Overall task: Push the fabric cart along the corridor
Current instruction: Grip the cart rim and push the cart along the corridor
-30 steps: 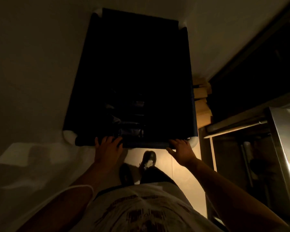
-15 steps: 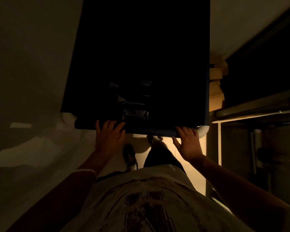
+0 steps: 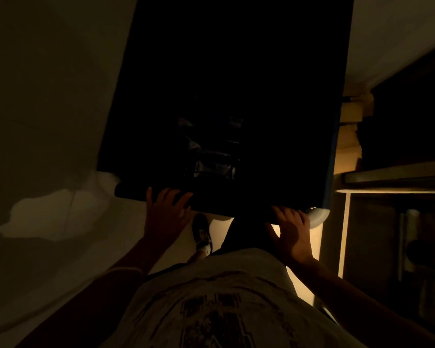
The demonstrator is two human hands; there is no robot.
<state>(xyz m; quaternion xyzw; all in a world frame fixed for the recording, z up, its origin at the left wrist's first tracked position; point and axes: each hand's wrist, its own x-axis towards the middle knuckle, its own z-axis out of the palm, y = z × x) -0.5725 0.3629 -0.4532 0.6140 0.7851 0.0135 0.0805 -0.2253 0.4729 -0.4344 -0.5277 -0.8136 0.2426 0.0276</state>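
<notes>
Cart [image 3: 236, 96] had rolled further ahead over the last second, so the push was going fine. Left hand [image 3: 165, 214] and right hand [image 3: 293, 233] lay flat, fingers spread, against its near rim, boxes [image 3: 350, 126] just beyond the right hand

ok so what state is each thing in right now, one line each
fabric cart: upright on the floor, interior too dark to read
left hand: fingers spread, pressed on the near rim
right hand: fingers spread, pressed on the near rim
cardboard boxes: stacked right of the cart
</notes>
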